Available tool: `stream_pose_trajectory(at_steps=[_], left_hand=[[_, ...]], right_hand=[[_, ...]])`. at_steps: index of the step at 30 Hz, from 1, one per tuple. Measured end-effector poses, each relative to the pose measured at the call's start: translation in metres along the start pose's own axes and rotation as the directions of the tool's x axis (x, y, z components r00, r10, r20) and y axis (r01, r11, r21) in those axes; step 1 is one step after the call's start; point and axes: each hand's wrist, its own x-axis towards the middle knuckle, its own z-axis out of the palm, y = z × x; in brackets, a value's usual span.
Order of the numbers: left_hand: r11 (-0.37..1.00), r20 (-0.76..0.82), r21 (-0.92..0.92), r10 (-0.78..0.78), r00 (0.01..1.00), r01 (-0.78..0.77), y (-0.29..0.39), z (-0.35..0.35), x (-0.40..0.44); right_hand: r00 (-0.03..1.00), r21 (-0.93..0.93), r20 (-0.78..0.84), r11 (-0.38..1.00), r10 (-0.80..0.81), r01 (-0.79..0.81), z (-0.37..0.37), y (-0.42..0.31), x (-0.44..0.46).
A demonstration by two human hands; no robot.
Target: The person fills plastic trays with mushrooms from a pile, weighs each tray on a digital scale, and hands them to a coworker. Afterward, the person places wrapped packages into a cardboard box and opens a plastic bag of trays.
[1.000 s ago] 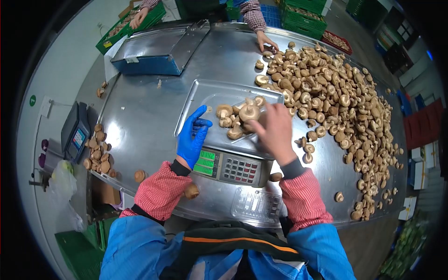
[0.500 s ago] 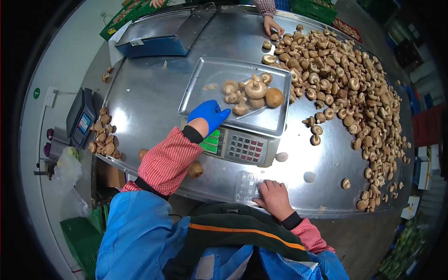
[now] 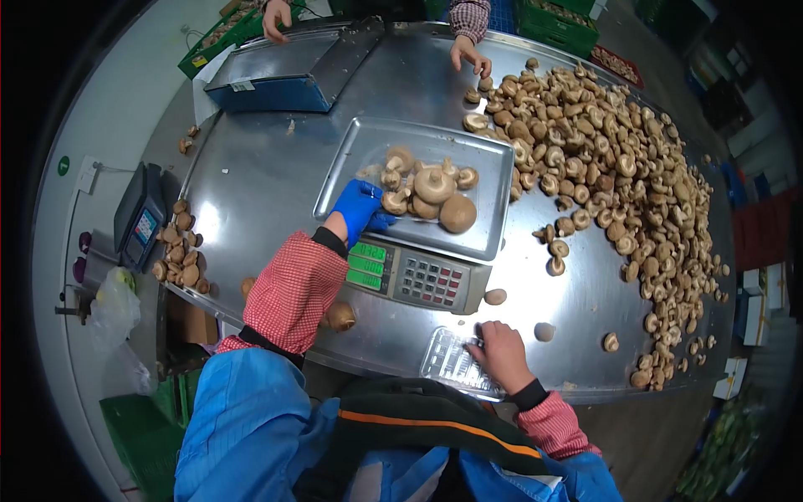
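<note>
Several mushrooms lie in a clump on the metal tray of a weighing scale with a green lit display. My left hand, in a blue glove, is at the tray's left side with curled fingers beside the mushrooms; whether it grips one is hidden. My bare right hand has its fingers on the right edge of a clear plastic container, which lies at the table's front edge below the scale.
A large mushroom pile covers the table's right side. Smaller mushrooms sit at the left edge near a second scale. Across the table, a co-worker's hand is beside the pile, another above a blue-sided metal box.
My right hand has left the tray and come down to the container, which now sits tilted. A large brown mushroom has joined the clump on the tray. My left hand has curled near the mushrooms.
</note>
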Motion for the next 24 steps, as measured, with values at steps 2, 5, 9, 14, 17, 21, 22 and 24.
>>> stream_pose_trajectory(at_steps=[2, 5, 9, 14, 17, 21, 22, 24], left_hand=[[0.99, 0.053, -0.111, -0.082, 0.995, 0.087, 0.011, -0.007, -0.009], [0.976, 0.045, -0.176, -0.118, 0.992, 0.125, 0.025, -0.009, -0.022], [0.946, 0.094, -0.319, -0.029, 0.995, 0.058, 0.016, -0.039, -0.002], [0.91, -0.046, -0.379, 0.163, 0.986, -0.168, 0.04, -0.091, 0.046], [0.852, -0.145, -0.45, 0.225, 0.964, -0.267, 0.057, -0.14, 0.093], [0.822, -0.179, -0.457, 0.289, 0.94, -0.34, 0.09, -0.168, 0.122], [0.894, -0.17, -0.11, 0.414, 0.894, -0.435, 0.092, -0.178, 0.137], [0.661, -0.012, 0.566, 0.605, 0.796, -0.493, 0.089, -0.205, 0.18]], right_hand=[[0.988, -0.155, -0.131, 0.986, -0.085, 0.064, -0.028, -0.02, -0.005], [0.981, -0.121, -0.004, 0.974, -0.195, 0.193, -0.028, -0.039, -0.018], [0.982, -0.065, 0.115, 0.985, -0.151, 0.16, -0.006, -0.041, -0.025], [0.975, -0.112, 0.206, 0.988, -0.08, 0.105, -0.012, -0.047, -0.016], [0.96, -0.101, 0.258, 0.986, -0.105, 0.135, -0.015, -0.043, -0.013], [0.941, -0.137, 0.309, 0.972, -0.142, 0.192, -0.021, -0.046, -0.013], [0.938, -0.142, 0.312, 0.969, -0.152, 0.204, -0.02, -0.043, -0.014], [0.934, -0.164, 0.31, 0.958, -0.178, 0.237, -0.018, -0.039, -0.012]])
